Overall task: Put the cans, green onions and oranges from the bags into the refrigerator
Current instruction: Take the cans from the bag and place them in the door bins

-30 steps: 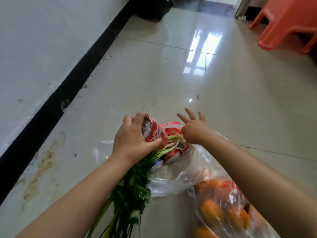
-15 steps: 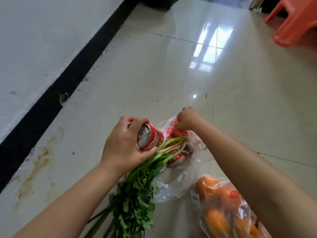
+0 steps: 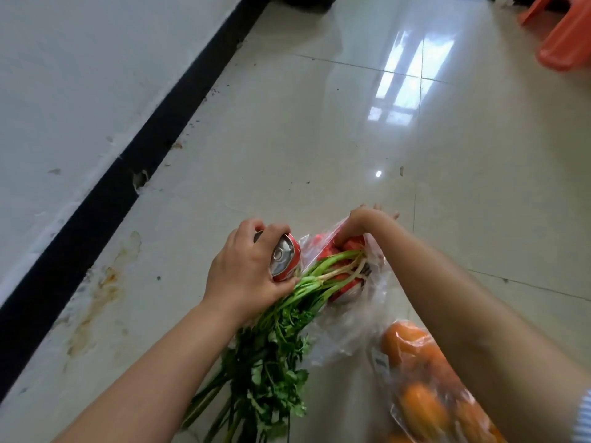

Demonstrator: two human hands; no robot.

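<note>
My left hand grips a red can with its silver top facing me, and its thumb also rests on the stems of a bunch of leafy greens that trails toward me across the floor. My right hand reaches into a clear plastic bag; its thumb and fingers curl on a red can inside. More red cans lie under the stems in that bag. A second clear bag of oranges lies at the lower right, partly hidden by my right forearm.
The bags lie on a glossy tiled floor. A white wall with a black skirting board runs along the left. An orange plastic stool stands at the top right. A dark object sits at the top edge by the wall.
My left hand has lifted its can and the greens slightly. My right hand went from spread open above the bag down into the bag among the cans.
</note>
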